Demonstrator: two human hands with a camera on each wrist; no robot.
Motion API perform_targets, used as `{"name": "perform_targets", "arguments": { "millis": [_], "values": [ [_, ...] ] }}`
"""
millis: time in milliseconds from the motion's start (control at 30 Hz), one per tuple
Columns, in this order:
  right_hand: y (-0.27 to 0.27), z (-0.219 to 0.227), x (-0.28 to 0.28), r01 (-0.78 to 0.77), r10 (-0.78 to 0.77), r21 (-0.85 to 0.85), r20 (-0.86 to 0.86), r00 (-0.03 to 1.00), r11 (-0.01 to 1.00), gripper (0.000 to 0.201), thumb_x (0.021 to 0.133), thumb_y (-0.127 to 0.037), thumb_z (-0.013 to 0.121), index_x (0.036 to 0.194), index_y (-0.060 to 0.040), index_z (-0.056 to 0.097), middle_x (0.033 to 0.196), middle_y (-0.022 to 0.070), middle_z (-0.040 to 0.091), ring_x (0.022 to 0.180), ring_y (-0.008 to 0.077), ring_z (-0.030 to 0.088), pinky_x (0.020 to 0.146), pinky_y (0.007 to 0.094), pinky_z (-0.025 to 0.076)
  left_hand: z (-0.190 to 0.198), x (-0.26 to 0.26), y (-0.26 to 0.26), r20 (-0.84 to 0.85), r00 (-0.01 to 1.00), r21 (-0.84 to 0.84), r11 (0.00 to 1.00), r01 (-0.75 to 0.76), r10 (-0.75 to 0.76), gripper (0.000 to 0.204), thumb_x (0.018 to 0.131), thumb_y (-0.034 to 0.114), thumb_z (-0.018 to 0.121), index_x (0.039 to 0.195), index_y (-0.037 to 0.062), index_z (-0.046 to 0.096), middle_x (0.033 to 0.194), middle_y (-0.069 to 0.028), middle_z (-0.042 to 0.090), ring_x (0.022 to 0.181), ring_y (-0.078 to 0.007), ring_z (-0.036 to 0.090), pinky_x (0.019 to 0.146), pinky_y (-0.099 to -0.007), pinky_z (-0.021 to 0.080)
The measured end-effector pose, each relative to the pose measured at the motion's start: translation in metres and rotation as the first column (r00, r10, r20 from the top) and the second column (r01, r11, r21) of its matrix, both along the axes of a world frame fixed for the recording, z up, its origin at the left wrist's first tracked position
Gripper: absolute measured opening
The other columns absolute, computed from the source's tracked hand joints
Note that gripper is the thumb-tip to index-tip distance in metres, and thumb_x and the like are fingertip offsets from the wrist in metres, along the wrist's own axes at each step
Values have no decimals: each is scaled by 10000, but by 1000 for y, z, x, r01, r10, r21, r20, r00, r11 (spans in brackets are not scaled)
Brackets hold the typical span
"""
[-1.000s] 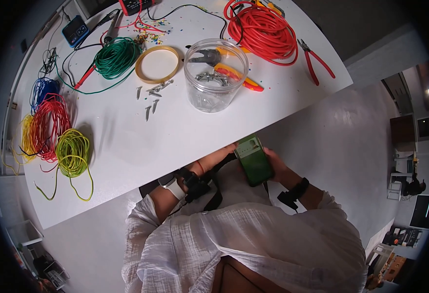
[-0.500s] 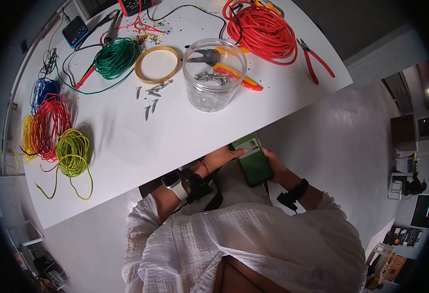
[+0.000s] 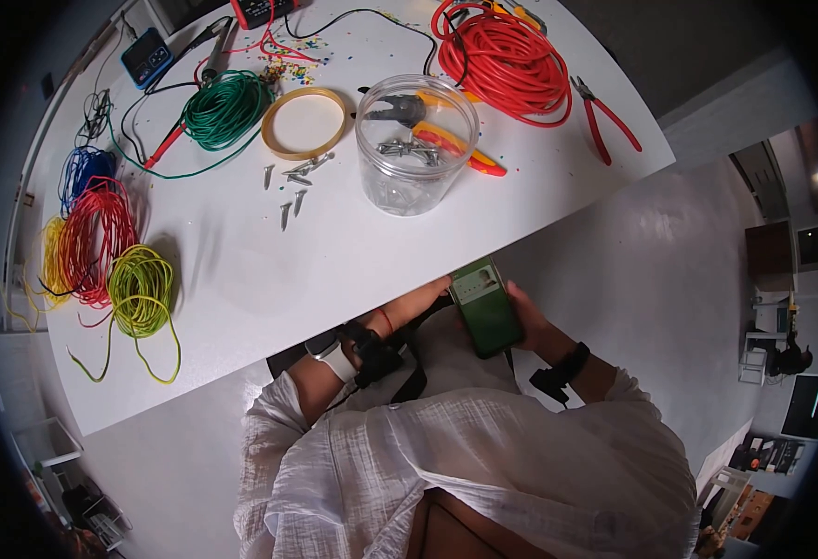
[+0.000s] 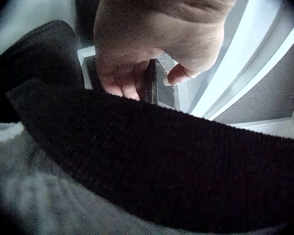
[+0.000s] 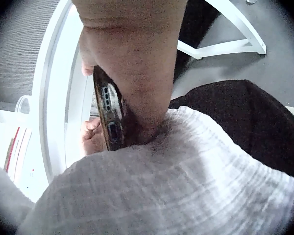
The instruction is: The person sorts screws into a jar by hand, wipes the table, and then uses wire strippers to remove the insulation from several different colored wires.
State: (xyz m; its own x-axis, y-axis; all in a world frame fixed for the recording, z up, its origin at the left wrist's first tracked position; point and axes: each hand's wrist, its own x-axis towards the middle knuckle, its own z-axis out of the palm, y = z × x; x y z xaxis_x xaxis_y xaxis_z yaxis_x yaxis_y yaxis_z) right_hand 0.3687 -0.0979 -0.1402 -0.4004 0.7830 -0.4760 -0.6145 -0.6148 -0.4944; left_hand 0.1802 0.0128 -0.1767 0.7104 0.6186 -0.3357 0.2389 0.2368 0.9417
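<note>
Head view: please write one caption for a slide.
Right hand holding a phone beside a table with wire coils and screws.

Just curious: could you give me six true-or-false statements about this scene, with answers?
1. The right hand holds a phone. True.
2. The clear jar has screws in it. True.
3. The left hand is inside the jar. False: the left hand is at the phone.
4. Every screw is in the jar. False: some loose screws lie on the table.
5. In the head view, the red-handled pliers lie right of the big red coil. True.
6. The green coil lies inside the yellow ring. False: the green coil lies outside the yellow ring.
</note>
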Motion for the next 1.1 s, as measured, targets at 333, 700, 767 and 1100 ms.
{"name": "perform_targets", "arguments": {
  "millis": [333, 700, 767, 1100],
  "values": [
    [-2, -7, 4, 4, -5, -85, -13, 1000, 996, 676, 868, -564, 365, 1310, -53, 358, 1251, 166, 467, 1098, 358, 508, 904, 482, 436, -22, 2, 1, 37, 996, 127, 989, 76, -81, 391, 829, 117, 563, 1175, -31, 458, 1087, -125, 549, 963, -189, 542, 830, -293, 448],
    [-2, -5, 5, -19, 20, -90, 5, 1000, 996, 716, 852, -592, 375, 1336, -67, 320, 1277, 170, 442, 1118, 352, 493, 925, 482, 417, -1, 4, 0, 178, 980, -57, 993, 102, -90, 507, 836, 239, 621, 1226, -16, 421, 1176, -141, 517, 1092, -218, 496, 938, -314, 398],
    [-3, -6, 4, -22, 23, -74, 4, 1000, 997, 716, 850, -592, 381, 1335, -69, 320, 1275, 171, 442, 1118, 350, 493, 921, 487, 418, 0, 5, 0, 174, 980, -29, 994, 103, -96, 516, 832, 250, 627, 1224, -15, 422, 1173, -143, 518, 1092, -222, 498, 938, -315, 399],
    [-2, -4, 1, 14, -18, -85, -38, 999, 996, 625, 892, -530, 352, 1287, -46, 369, 1181, 192, 512, 1053, 309, 547, 884, 441, 461, 5, 4, 0, 143, 987, 12, 997, 79, -80, 551, 826, 257, 636, 1239, -19, 398, 1194, -162, 496, 1107, -236, 488, 943, -327, 395]
  ]
}}
